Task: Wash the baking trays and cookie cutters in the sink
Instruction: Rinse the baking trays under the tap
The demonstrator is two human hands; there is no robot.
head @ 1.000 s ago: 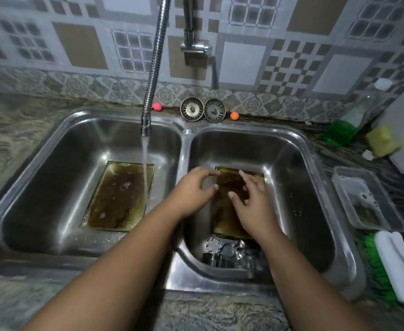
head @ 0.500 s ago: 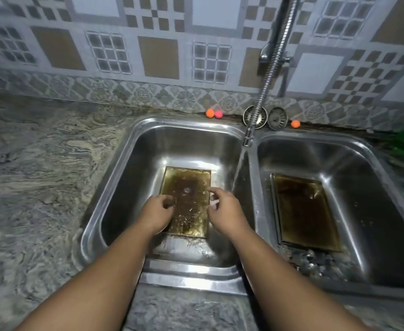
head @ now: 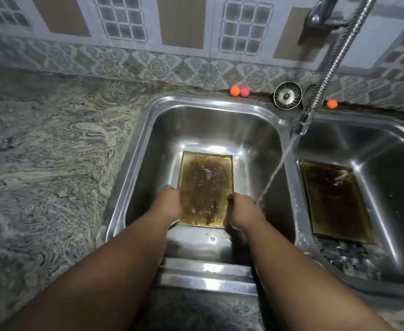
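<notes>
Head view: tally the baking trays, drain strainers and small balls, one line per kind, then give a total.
Baking trays: 2
Drain strainers: 2
Small balls: 3
Total: 7

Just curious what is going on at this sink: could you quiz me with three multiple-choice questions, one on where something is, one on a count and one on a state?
1. Where is the tray that the left hand and right hand grip?
A. in the left basin
B. in the right basin
C. on the counter

2. How many small balls lie behind the sink?
A. one
B. three
C. five

3. The tap is:
A. running
B. off
C. lying in a basin

Answers:
1 A: both hands clasp its long edges down in the left basin.
2 B: two orange and one pink show along the wall.
3 A: a water stream falls from its nozzle beside the right hand.
</notes>
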